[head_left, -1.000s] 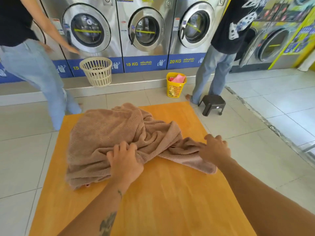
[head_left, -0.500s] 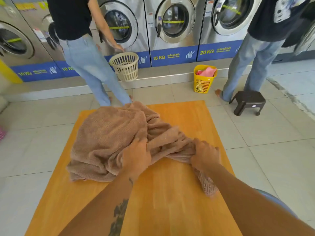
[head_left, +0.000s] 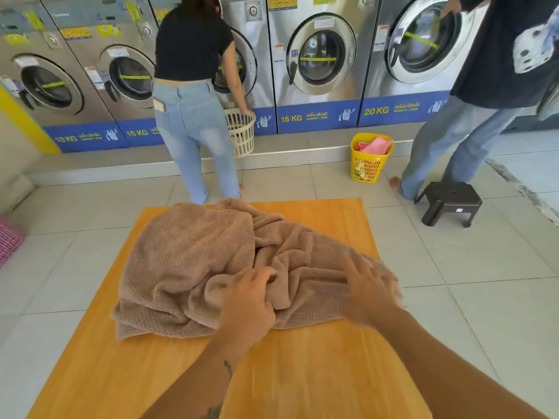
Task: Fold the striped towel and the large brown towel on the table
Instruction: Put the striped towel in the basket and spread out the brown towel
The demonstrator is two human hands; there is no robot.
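Large brown towel (head_left: pixel 193 261) bunched on wooden table (head_left: pixel 302 373), both hands on it.
Heap's long axis runs across the table, bulky at far left and tapering to the right edge. Left hand (head_left: pixel 246 306) pinches a fold at the near middle; right hand (head_left: pixel 367 293), blurred, lies fingers-spread on the right end.

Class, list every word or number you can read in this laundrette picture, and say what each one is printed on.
"10 KG": first blue band, under the far-left washer.
"10 KG": second blue band, under the next washer.
"15 KG": third blue band, under the middle washer.
"20 KG": fourth blue band, under the right washer.
The small script beside the numbers and the stickers on the washer panels are too blurred to read.
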